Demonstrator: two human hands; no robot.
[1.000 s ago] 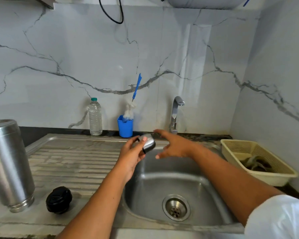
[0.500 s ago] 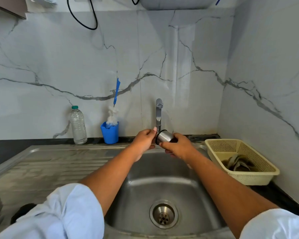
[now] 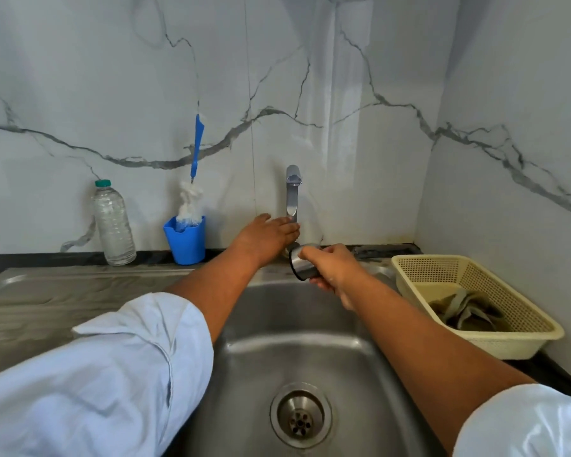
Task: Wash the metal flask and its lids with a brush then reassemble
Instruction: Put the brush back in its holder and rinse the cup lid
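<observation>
Marble wall [image 3: 376,94] backs the steel sink [image 3: 310,341]; cream basket [image 3: 508,347] at right, water bottle [image 3: 114,222] and blue cup [image 3: 185,239] holding the brush [image 3: 190,202] at left. At centre the right hand [image 3: 338,270] grips the metal lid [image 3: 302,265] above the sink. The left hand [image 3: 266,235], fingers straight, has left the lid and touches the tap [image 3: 292,196].

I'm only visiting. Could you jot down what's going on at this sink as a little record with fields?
Left hand: fingers straight, reaching to the base of the tap
Right hand: grips the metal lid over the sink
Brush: stands in a blue cup by the wall
Water: none seen running
Elsewhere: plastic bottle; basket holding a cloth
</observation>
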